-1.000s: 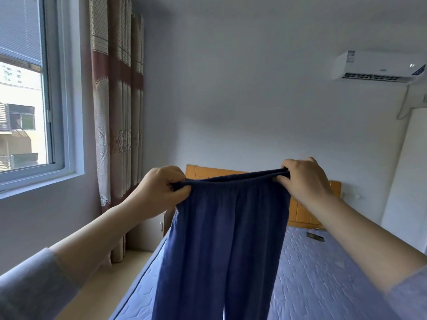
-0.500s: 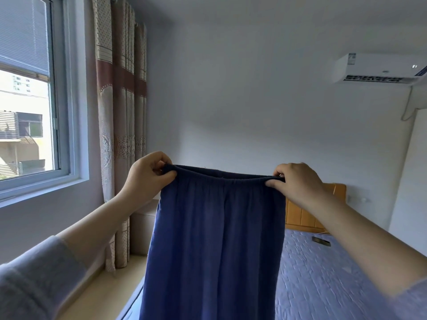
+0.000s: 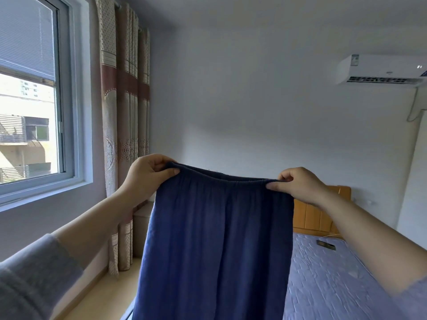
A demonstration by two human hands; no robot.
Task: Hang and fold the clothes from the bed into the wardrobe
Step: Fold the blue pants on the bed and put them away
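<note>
Hands clamped on waistband corners of blue trousers (image 3: 217, 245): left hand (image 3: 147, 175), right hand (image 3: 298, 184), spread apart. Trousers hang above bed (image 3: 335, 278), legs running below view. Risk: pinch slips, elastic snaps inward, fabric drops crooked, fold spoiled. Wardrobe not visible.

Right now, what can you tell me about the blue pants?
The pants are dark blue, of soft, slightly crinkled cloth, with a gathered elastic waistband on top. They are held up in the air by the waistband: the left hand pinches one end, the right hand the other, stretching it nearly flat. The rest hangs straight down in loose folds, in front of the bed. The leg ends run out of view below.
</note>
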